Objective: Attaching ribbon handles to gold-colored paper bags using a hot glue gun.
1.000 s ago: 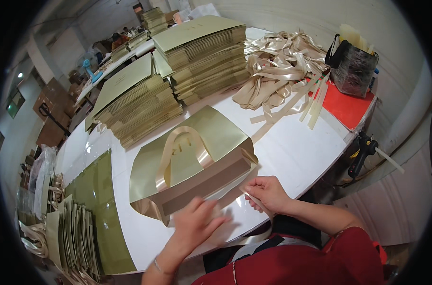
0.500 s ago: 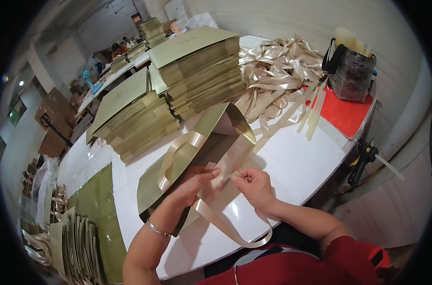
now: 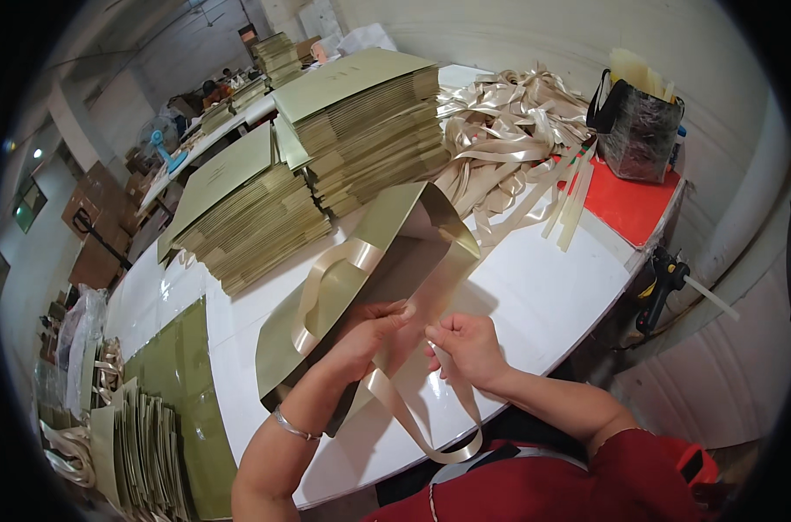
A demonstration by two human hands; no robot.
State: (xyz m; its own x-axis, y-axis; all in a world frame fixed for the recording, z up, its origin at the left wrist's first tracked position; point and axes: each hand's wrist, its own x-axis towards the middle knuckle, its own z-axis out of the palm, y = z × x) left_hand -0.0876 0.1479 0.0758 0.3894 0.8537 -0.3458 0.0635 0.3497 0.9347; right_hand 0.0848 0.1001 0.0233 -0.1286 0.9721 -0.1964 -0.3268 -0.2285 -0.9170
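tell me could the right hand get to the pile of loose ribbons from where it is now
Probably yes. The right hand is pinching a ribbon handle at the gold bag; bare white table lies between it and the ribbon pile, though it would be a stretch.

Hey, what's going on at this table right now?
A person at a white table is working on an olive-gold paper bag, held open and tilted up. The left hand reaches into its mouth while the right hand pinches a cream ribbon handle that loops down toward the table's near edge. Behind are stacks of flat bags and a pile of loose ribbons.
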